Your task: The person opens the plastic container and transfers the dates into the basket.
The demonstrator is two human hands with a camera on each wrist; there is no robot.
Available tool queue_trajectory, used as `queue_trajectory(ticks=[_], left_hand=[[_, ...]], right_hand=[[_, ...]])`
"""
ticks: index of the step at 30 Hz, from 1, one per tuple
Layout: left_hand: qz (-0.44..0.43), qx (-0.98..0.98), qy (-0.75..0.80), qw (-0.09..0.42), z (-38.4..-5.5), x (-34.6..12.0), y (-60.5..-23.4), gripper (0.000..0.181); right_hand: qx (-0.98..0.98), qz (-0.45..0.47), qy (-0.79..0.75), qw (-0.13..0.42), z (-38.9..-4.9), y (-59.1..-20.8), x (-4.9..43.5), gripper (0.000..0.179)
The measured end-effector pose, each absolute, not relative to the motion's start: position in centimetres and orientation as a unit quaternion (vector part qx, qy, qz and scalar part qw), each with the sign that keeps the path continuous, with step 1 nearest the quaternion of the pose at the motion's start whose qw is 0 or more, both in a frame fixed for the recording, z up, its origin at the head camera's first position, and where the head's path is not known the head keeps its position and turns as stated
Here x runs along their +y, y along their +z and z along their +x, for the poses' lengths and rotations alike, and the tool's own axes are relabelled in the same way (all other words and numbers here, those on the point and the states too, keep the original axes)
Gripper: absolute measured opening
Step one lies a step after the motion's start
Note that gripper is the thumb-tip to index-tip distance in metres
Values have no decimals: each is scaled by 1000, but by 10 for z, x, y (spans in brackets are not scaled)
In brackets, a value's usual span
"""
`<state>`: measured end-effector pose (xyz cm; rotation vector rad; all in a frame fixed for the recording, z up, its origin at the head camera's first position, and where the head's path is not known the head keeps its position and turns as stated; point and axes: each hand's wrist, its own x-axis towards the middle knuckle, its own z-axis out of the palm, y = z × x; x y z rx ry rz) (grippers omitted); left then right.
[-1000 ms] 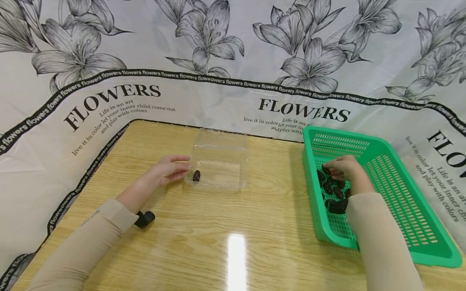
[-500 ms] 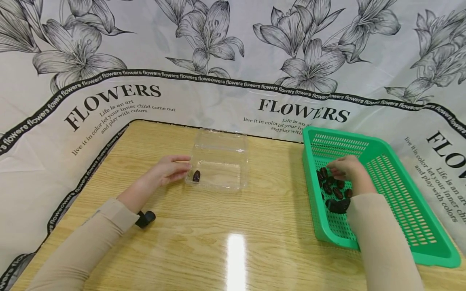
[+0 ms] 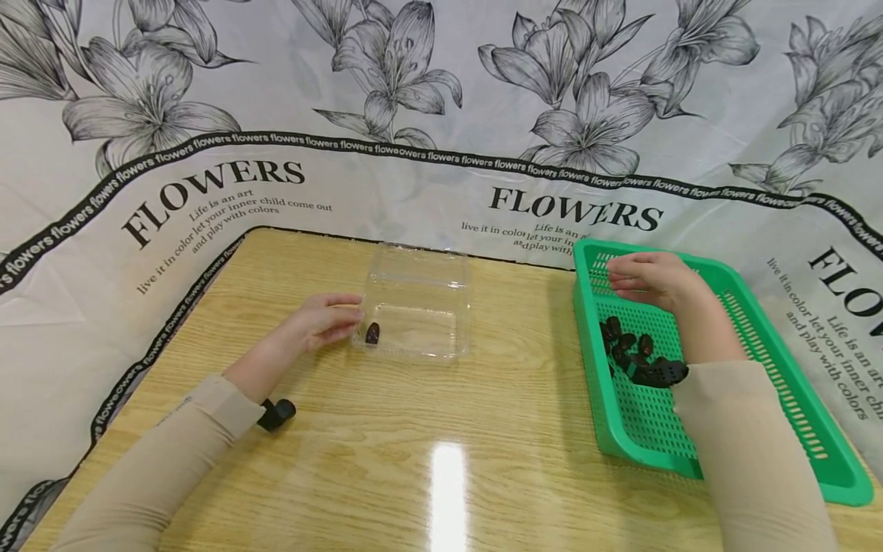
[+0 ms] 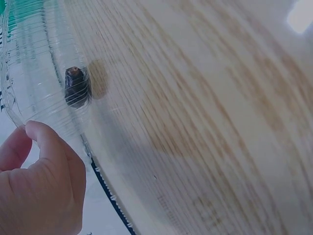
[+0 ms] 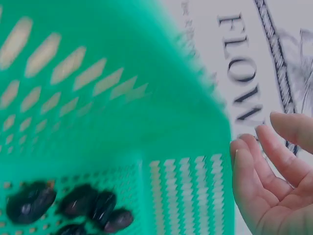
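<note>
My left hand (image 3: 327, 322) pinches the left edge of a clear plastic box (image 3: 417, 349) between thumb and finger; the left wrist view shows the grip at the box's rim (image 4: 22, 128). One dark brown date (image 3: 372, 333) lies in the box's near left corner. My right hand (image 3: 648, 280) hovers over the far end of a green basket (image 3: 607, 429), fingers loosely bent. In the right wrist view nothing shows between the right fingers (image 5: 276, 161). Several dark, glossy dates (image 3: 626, 343) lie on the basket's floor below that hand, partly hidden by the wrist.
The box's clear lid (image 3: 419, 264) stands folded back behind it. A wood-grain table (image 3: 386, 445) carries box and basket. Behind rises a white flower-print cloth (image 3: 414, 192). Black wrist-worn gear (image 3: 277, 415) shows beside the left sleeve.
My right hand has let go of a date, which lies among the others, and has risen away toward the basket's far end. The left hand and box stay in place.
</note>
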<state>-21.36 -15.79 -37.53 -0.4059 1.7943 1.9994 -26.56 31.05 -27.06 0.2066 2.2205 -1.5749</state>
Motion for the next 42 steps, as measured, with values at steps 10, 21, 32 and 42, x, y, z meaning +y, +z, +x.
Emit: queue_trajectory(ticks=[10, 21, 32, 42], left_hand=[[-145, 647, 719, 210, -212, -157, -373, 53], [-143, 644, 722, 209, -212, -157, -375, 54], [-139, 648, 719, 209, -210, -157, -374, 54], [-138, 645, 721, 210, -210, -158, -374, 54]], right_hand=[[778, 25, -588, 218, -261, -255, 266, 8], [819, -46, -520, 236, -259, -260, 213, 46], [809, -54, -517, 275, -259, -284, 160, 40], [790, -68, -520, 316, -256, -311, 115, 39]])
